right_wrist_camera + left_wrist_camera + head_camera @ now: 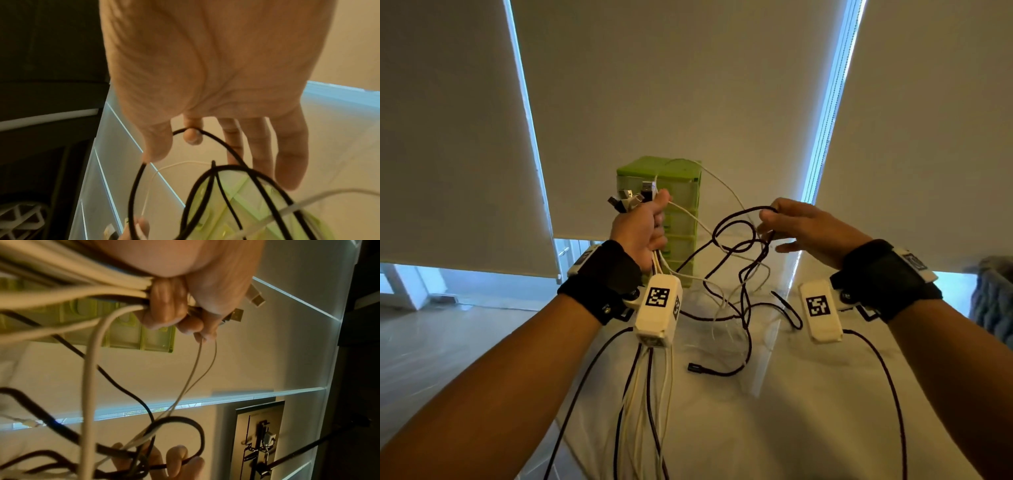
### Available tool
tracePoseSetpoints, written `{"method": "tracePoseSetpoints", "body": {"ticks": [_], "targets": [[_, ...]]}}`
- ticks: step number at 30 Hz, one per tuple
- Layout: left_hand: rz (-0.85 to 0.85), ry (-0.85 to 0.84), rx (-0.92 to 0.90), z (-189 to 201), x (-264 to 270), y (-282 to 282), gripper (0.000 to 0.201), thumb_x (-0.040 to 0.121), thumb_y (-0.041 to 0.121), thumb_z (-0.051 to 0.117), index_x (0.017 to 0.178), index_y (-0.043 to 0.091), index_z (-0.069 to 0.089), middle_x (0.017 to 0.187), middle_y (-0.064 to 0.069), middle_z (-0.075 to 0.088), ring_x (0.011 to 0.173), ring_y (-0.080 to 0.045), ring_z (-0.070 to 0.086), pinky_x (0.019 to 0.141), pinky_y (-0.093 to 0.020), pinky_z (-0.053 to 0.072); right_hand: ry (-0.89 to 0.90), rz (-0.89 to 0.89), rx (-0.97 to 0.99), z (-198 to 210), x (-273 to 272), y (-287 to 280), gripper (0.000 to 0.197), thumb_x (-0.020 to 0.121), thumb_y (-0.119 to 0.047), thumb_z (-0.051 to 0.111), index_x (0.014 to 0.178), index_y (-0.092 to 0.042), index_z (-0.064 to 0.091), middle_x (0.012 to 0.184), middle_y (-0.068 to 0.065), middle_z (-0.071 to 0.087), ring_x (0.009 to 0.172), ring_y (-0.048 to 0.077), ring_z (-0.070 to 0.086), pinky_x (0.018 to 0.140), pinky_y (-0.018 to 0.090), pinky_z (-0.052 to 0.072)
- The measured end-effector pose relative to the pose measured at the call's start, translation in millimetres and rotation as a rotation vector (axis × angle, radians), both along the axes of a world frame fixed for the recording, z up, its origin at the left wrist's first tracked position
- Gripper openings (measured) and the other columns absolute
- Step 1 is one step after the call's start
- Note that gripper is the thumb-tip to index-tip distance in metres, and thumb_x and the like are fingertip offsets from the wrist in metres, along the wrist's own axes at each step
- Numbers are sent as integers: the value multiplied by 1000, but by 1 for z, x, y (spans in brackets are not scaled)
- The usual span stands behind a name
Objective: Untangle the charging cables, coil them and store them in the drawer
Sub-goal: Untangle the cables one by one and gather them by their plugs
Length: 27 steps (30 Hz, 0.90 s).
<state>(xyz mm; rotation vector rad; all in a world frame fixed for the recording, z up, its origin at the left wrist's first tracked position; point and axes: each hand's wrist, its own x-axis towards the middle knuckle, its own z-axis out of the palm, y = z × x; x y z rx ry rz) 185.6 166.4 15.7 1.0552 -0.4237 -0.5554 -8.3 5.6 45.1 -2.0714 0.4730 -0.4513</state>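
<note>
- Cables (736,274): a tangle of black and white leads, hanging between both raised hands and trailing onto the white table (825,394). Judged light, limp and prone to snagging; take hold near the plugs or at a free loop, not mid-knot.
- Left hand (642,229): raised at 10 o'clock from the tangle, fingers curled in a fist round the bundle, USB plugs (635,197) protruding above the thumb.
- Right hand (808,228): at 2 o'clock, palm down; thumb and forefinger pinch a black loop (186,130), other fingers extended and relaxed.
- Green drawer unit (681,219): at 12 o'clock behind the tangle; drawers appear closed.
</note>
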Motion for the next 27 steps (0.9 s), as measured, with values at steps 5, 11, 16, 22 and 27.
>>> {"method": "tracePoseSetpoints", "body": {"ticks": [5,11,16,22,27], "targets": [[-94,-10,-20,-2,1,3,15,92,29,61,88,15,63,63,3,56,36,-3,26,31,-16,23,57,61,-87,-16,4,9,44,68,-46,75,96,-32,44,114,2,57,102,22,61,78,36,51],[36,89,-151,-3,15,16,20,96,25,56,79,16,58,63,4,63,33,-3,26,31,-16,23,86,-39,-566,-28,6,-5,40,89,-15,62,64,-18,32,63,-1,41,59,14,39,62,33,37],[132,95,-87,-2,29,30,19,94,27,61,77,17,60,60,6,58,33,-3,28,32,-17,22,136,-279,-761,-32,-14,-42,18,92,-8,47,79,-19,43,68,3,51,63,28,49,60,34,39],[225,-113,25,11,49,52,22,99,29,52,83,15,60,39,11,32,30,-1,23,32,-15,17,-78,-479,-228,-17,-49,-82,25,92,1,53,100,-23,52,82,19,58,64,34,64,59,37,50],[108,-69,6,4,53,59,29,98,43,49,102,17,61,44,9,30,36,-3,27,37,-16,27,-22,-545,-161,-12,-47,-79,17,87,-13,70,101,-5,65,76,16,66,67,29,69,66,34,57]]}}
